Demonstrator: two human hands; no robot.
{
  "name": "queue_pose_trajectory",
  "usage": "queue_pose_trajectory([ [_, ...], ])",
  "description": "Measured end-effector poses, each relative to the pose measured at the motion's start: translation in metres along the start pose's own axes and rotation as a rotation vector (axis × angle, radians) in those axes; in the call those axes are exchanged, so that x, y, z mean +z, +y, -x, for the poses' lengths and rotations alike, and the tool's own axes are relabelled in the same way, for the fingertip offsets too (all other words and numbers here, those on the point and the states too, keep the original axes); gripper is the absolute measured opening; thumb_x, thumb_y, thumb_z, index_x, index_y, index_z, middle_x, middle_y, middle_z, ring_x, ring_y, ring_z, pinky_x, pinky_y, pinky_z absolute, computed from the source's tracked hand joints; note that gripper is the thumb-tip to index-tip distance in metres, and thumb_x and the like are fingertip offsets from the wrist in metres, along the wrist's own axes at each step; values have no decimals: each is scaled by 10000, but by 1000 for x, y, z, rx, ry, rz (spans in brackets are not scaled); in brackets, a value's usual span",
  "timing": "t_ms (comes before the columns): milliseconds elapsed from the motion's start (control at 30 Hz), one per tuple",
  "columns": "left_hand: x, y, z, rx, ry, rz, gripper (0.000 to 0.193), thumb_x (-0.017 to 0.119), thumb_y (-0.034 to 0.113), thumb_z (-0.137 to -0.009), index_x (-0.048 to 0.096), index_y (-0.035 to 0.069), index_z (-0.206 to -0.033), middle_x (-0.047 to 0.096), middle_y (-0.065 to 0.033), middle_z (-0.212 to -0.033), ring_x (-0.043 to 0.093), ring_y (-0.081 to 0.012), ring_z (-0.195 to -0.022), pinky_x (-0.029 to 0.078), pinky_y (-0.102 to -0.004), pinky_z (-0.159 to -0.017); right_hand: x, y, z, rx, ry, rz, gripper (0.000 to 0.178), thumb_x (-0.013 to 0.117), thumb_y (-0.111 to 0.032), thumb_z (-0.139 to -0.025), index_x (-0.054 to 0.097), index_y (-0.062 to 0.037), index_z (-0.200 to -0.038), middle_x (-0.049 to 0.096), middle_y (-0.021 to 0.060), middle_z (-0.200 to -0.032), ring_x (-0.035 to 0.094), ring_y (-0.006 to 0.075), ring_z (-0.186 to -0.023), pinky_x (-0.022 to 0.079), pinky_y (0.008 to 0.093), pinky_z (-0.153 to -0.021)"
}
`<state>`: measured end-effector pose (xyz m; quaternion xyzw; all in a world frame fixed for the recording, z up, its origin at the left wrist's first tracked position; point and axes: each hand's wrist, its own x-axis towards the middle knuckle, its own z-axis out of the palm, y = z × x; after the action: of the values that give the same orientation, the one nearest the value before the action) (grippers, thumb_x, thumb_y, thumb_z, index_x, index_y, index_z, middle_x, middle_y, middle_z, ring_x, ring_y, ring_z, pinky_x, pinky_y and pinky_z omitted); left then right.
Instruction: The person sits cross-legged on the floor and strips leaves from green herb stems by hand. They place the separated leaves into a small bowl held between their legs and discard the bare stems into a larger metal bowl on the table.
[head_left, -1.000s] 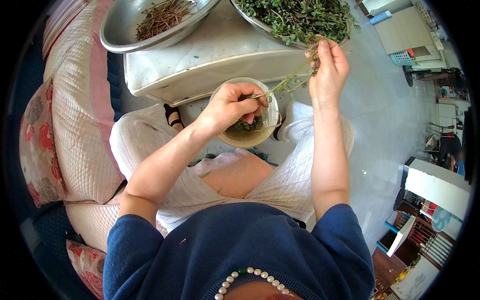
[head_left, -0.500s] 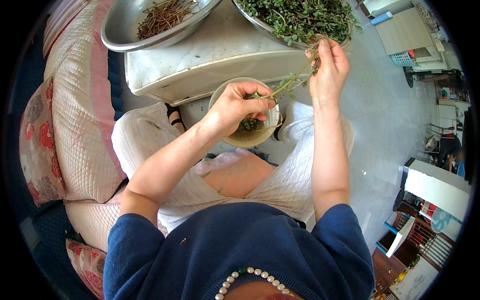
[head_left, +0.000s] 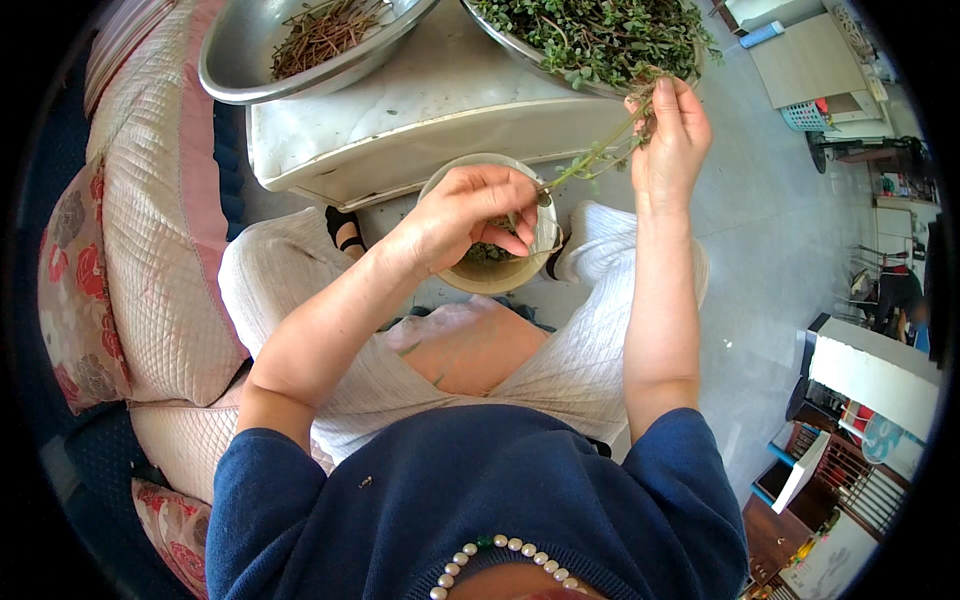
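Observation:
A thin green sprig (head_left: 590,162) with small leaves stretches between my two hands above a pale bucket (head_left: 440,278). My right hand (head_left: 672,145) is closed on its far end, just in front of a metal bowl (head_left: 515,47) heaped with leafy greens (head_left: 600,40). My left hand (head_left: 470,215) is over the bucket, thumb and forefinger pinched at the sprig's lower end, the other fingers curled loosely. Dark green bits (head_left: 488,252) lie inside the bucket, partly hidden by my left hand.
A white marble-topped table (head_left: 440,85) stands ahead, bearing the bowl of greens and, at left, another metal bowl (head_left: 225,65) with reddish-brown stems (head_left: 325,42). The bucket stands between my knees. A quilted pink sofa (head_left: 165,270) runs along the left.
My right hand has moved slightly right with the sprig. My left fingers have shifted back a little toward the sprig's lower end and curled down.

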<state>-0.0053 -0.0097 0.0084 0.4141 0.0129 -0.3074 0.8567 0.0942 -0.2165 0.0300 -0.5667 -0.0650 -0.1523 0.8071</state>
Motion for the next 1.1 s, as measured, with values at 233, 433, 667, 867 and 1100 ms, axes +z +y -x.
queue_pose_trajectory([
  [233,2,1,0,118,53,-236,176,544,138,-898,616,1,-982,626,-68,-850,627,-162,-805,562,-299,-689,0,1,3,18,-51,27,134,590,-119,-912,638,-4,-961,597,-3,-739,520,65,-607,399,188,-550],
  [433,-2,5,-1,104,30,-202,147,562,69,-849,636,-18,-941,624,-44,-843,581,-109,-784,460,-229,-732,2,-3,2,28,-61,33,138,591,-125,-913,647,-12,-968,594,-12,-746,506,51,-612,434,195,-567],
  [667,2,6,2,174,4,-496,128,546,50,-848,646,-20,-885,623,-24,-792,557,-73,-747,447,-217,-702,2,-4,4,41,-132,25,137,582,-123,-917,650,-20,-976,582,-23,-744,506,45,-630,452,204,-579],
  [867,5,9,4,69,-14,-421,143,529,57,-854,643,-22,-887,638,-41,-749,577,-76,-651,479,-223,-616,1,-6,2,32,-103,38,137,576,-117,-919,649,-16,-976,568,-30,-740,504,39,-648,475,209,-599],
  [1100,6,-3,2,64,65,-158,156,493,46,-858,630,-17,-895,615,-65,-704,586,-110,-554,464,-220,-482,0,-5,2,1,-109,22,144,576,-120,-919,647,-14,-985,568,-25,-730,511,48,-630,460,204,-588],
])
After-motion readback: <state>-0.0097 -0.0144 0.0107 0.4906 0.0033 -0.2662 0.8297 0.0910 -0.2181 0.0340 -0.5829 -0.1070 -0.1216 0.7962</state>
